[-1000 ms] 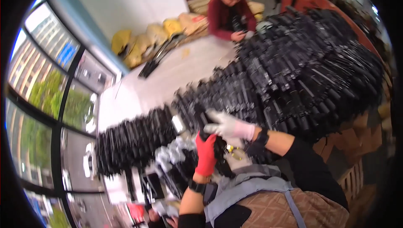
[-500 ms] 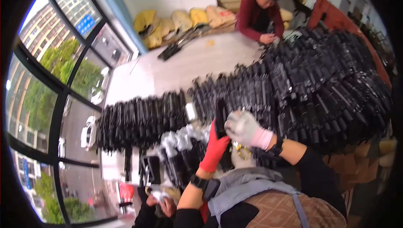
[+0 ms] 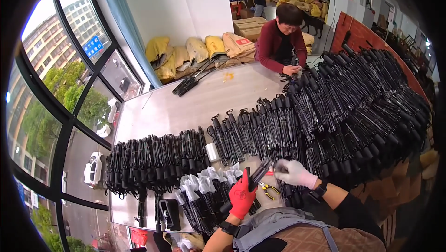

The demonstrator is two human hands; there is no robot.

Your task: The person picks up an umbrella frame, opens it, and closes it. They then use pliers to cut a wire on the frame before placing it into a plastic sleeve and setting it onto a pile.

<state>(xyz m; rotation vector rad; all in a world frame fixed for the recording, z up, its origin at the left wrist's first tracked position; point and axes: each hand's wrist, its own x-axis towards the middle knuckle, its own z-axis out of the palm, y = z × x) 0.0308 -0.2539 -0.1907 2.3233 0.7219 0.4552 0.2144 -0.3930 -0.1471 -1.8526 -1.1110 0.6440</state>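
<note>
My left hand, in a red glove, is wrapped round a folded umbrella frame, its dark handle end by my thumb and its metal ribs slanting up to the right. At the rib end is my right hand in a pale glove, fingers curled in close; what they pinch there is too blurred to make out. Yellow-and-black pliers lie on the table just below the frame. Beside my left hand lie several umbrella frames with white plastic wrapping on their ends.
Rows of black umbrella frames cover the table, with a large heap at the right. A white cylinder stands between rows. Across the table, a co-worker handles a frame. A black box-like holder sits near the front edge.
Both hands have moved lower and apart, the right one to the right. The umbrella frame has tipped from nearly upright to slanting right. My view has shifted, uncovering the pliers more.
</note>
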